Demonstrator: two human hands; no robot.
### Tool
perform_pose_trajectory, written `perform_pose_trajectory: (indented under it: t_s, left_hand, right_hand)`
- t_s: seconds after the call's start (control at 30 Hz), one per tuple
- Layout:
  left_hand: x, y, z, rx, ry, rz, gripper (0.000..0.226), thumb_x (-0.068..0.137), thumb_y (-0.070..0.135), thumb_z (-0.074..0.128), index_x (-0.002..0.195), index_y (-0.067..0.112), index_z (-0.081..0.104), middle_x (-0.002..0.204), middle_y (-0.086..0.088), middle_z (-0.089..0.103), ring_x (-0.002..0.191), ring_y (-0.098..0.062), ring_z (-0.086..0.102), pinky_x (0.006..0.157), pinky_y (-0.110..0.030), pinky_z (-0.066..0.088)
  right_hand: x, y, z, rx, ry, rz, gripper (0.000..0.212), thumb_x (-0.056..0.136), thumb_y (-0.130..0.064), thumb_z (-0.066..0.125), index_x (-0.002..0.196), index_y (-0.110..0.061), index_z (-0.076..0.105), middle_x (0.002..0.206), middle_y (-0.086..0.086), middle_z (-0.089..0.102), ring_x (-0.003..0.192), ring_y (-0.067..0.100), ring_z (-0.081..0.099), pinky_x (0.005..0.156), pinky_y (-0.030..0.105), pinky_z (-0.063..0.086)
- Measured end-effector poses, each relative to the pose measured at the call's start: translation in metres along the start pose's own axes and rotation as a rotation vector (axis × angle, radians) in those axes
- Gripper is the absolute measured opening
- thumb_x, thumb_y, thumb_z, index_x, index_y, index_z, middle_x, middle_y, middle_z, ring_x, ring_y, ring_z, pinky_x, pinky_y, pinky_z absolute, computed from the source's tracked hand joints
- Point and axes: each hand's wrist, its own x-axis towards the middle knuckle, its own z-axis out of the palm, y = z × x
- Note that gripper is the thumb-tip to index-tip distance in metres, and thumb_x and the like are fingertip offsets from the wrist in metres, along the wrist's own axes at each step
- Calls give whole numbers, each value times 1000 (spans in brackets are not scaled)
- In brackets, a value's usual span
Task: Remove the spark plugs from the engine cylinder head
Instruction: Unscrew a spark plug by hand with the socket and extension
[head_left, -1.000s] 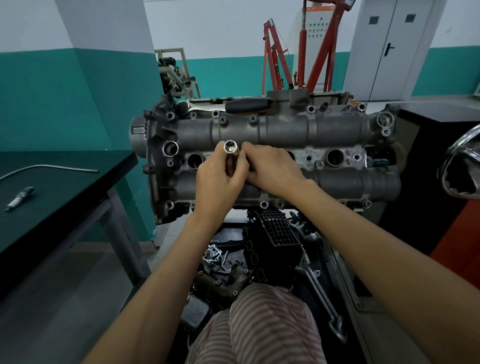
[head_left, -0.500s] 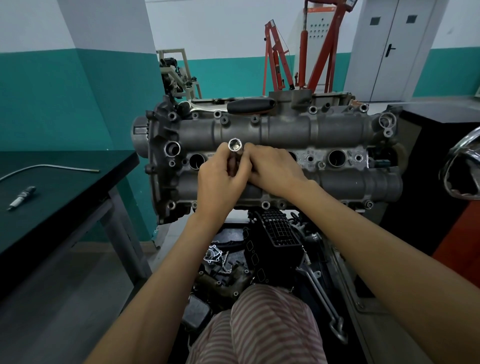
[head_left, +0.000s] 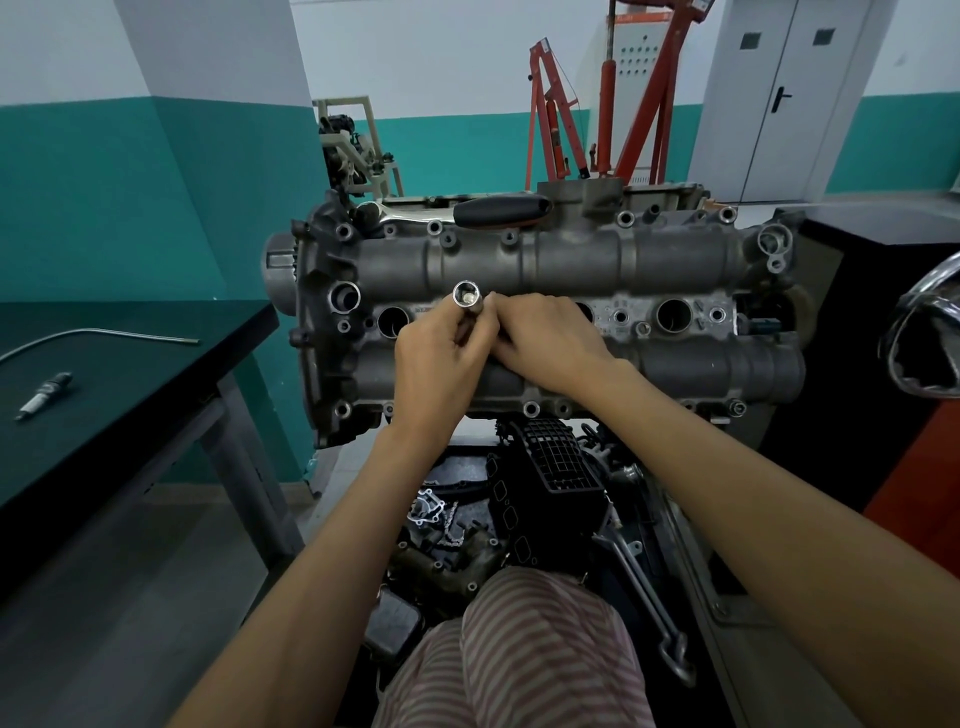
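The grey cylinder head (head_left: 571, 260) stands in front of me with open spark plug wells (head_left: 674, 315) along its middle row. My left hand (head_left: 436, 364) grips a chrome spark plug socket (head_left: 467, 300), its open end facing me with a pale tip showing inside. My right hand (head_left: 545, 338) pinches the socket's lower part from the right, touching my left hand. One removed spark plug (head_left: 44, 395) lies on the black table (head_left: 156, 374) at the left.
A black-handled tool (head_left: 501, 210) lies on top of the head. A bent metal rod (head_left: 98, 335) lies on the table. Loose engine parts and a wrench (head_left: 649, 603) crowd the floor below. A red engine crane (head_left: 608, 104) stands behind.
Both hands and the socket stay nearly where they were over the head; only a slight shift of the view.
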Motion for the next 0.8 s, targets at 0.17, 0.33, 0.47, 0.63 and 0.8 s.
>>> perform_pose_trajectory:
  t_s: [0.17, 0.33, 0.47, 0.63, 0.8]
  left_hand:
    - [0, 0, 0, 17, -10, 0, 34, 89, 24, 54, 58, 18, 41, 44, 8, 35, 45, -7, 35, 48, -16, 24]
    - [0, 0, 1, 15, 5, 4, 35, 89, 24, 54, 58, 16, 41, 44, 9, 34, 44, -6, 35, 48, -16, 24]
    - [1, 2, 1, 23, 7, 12, 39, 89, 24, 53, 55, 24, 35, 43, 10, 32, 43, -7, 34, 47, -15, 21]
    - [0, 2, 2, 17, 19, 1, 37, 88, 23, 54, 55, 15, 38, 43, 9, 32, 42, -8, 30, 48, -18, 23]
    - [-1, 2, 3, 21, 28, -10, 38, 87, 24, 54, 55, 6, 46, 44, 6, 36, 44, -11, 31, 48, -28, 28]
  right_hand:
    - [0, -1, -1, -24, -21, -8, 27, 93, -32, 39, 99, -11, 54, 92, 12, 66, 83, 36, 60, 58, 32, 29]
    - [1, -1, -2, -27, -24, -10, 26, 93, -32, 39, 100, -11, 53, 93, 12, 66, 84, 36, 60, 58, 32, 30]
    - [0, -1, -2, -21, -28, -10, 26, 92, -32, 40, 100, -11, 53, 94, 12, 66, 85, 36, 60, 58, 32, 29]
    - [0, -1, -2, -14, -35, 3, 27, 92, -35, 41, 100, -11, 53, 98, 10, 66, 88, 36, 60, 61, 34, 33]
    - [0, -2, -1, 13, -35, 4, 28, 92, -36, 42, 102, -11, 52, 99, 9, 65, 88, 34, 60, 60, 32, 31]
